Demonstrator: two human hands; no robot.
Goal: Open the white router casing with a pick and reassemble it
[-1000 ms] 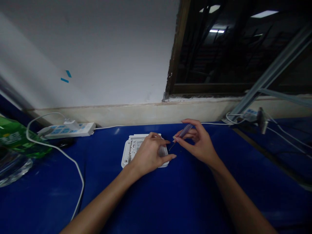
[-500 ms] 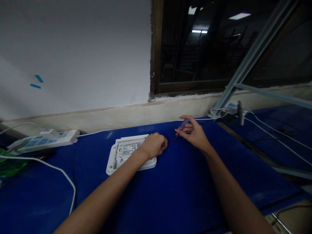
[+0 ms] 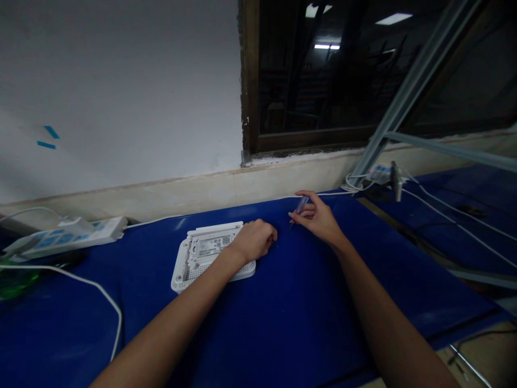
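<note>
A white plastic device casing (image 3: 189, 275), with a printed label and rows of vent holes, lies flat on the blue table. My left hand (image 3: 255, 238) reaches across its right end with the fingers curled closed; whatever they may pinch is hidden. To the right, my right hand (image 3: 317, 218) grips a small screwdriver (image 3: 301, 205) by its clear handle, between thumb and fingers. The thin shaft slants down and left, just above the table and apart from the casing. A tiny speck (image 3: 277, 246) shows on the table below my left fingers.
On the left a white power strip (image 3: 109, 229) with a plug lies along the wall, near a white cable (image 3: 103, 291) and a green item (image 3: 18, 280). At the back right stand a grey metal frame (image 3: 383, 129) and a second power strip (image 3: 379, 173) with coiled cables.
The scene has shifted slightly left as the head turned. My hands hold nearly the same pose, the screwdriver staying in my right hand. The casing lies as before.
</note>
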